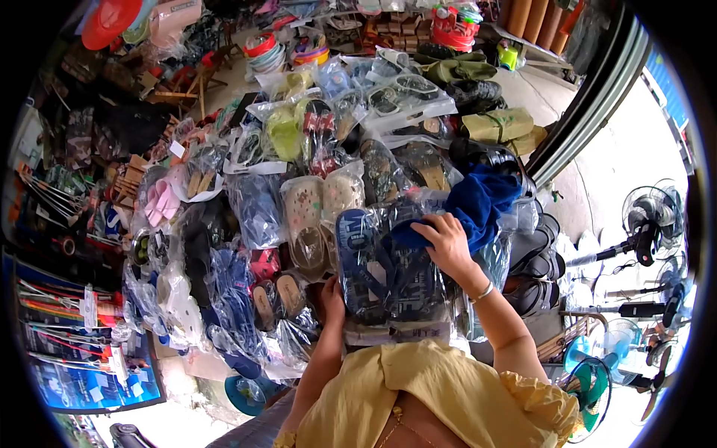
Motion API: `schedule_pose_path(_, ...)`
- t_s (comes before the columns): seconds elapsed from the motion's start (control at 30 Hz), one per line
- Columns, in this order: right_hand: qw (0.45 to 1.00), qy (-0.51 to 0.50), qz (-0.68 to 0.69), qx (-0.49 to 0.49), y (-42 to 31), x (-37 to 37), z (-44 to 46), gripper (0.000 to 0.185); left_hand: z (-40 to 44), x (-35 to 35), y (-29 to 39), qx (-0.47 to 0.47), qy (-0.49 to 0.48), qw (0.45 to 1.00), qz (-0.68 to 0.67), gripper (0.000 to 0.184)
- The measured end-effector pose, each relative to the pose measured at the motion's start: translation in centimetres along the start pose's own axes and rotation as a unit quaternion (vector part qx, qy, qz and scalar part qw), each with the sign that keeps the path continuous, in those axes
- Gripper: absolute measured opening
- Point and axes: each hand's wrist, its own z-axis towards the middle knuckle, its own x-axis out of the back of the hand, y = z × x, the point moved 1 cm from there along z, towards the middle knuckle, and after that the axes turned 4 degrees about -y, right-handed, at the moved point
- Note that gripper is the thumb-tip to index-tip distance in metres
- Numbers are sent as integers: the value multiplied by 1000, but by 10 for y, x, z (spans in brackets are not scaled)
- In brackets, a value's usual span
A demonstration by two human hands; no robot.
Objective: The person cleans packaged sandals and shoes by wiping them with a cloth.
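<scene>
A pair of dark blue flip-flops (pixel 358 257) in a clear plastic bag lies in front of me, close to my chest. My left hand (pixel 332 300) is at the bag's left edge, its fingers curled and partly hidden there. A bunched blue cloth (pixel 484 205) rests over the upper right of the bag. My right hand (pixel 447 243) is closed on the part of this cloth that lies on the bag, fingers bent over it. Beige patterned clogs (pixel 305 220) in plastic sit just beyond my left hand, and tan-soled shoes (pixel 291 295) lie to its left.
Many bagged shoes cover the display, including green clogs (pixel 282 133) and pink slippers (pixel 162 198). Black sandals (pixel 534 261) are stacked at the right. Several fans (pixel 646 224) stand farther right, beyond a metal door track (pixel 597 97). Stacked basins (pixel 265 56) are at the back.
</scene>
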Motion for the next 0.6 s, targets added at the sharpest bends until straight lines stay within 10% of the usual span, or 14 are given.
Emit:
schedule_pose_path(0.17, 984, -80, 22, 157, -23, -18, -29, 43, -5, -6, 8, -20, 0, 1000, 16, 22)
schedule_pose_path(0.43, 999, 38, 16, -21, 3, 8, 1, 58, -7, -7, 14, 12, 11, 1000, 11, 21)
schedule_pose_path(0.6, 991, -49, -22, 120, -14, -13, -22, 57, -5, -6, 8, 8, -5, 999, -32, 20)
